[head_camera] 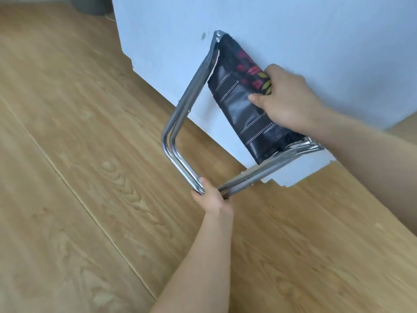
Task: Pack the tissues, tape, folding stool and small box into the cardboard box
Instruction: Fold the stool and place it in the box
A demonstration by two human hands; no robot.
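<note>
The left hand (211, 195) clamps the chrome-tube, black-fabric folding stool (225, 114) at its bottom bend; the right hand (286, 96) grips its seat, seemingly keeping it collapsed flat for packing.

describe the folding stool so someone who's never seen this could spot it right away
Start at the pale blue-white wall above the wood floor. In front of it, the left hand and right hand hold the folding stool, folded flat. It is the only shiny chrome tube frame, with a black fabric seat stitched in white and printed with red and yellow leaves.
</note>
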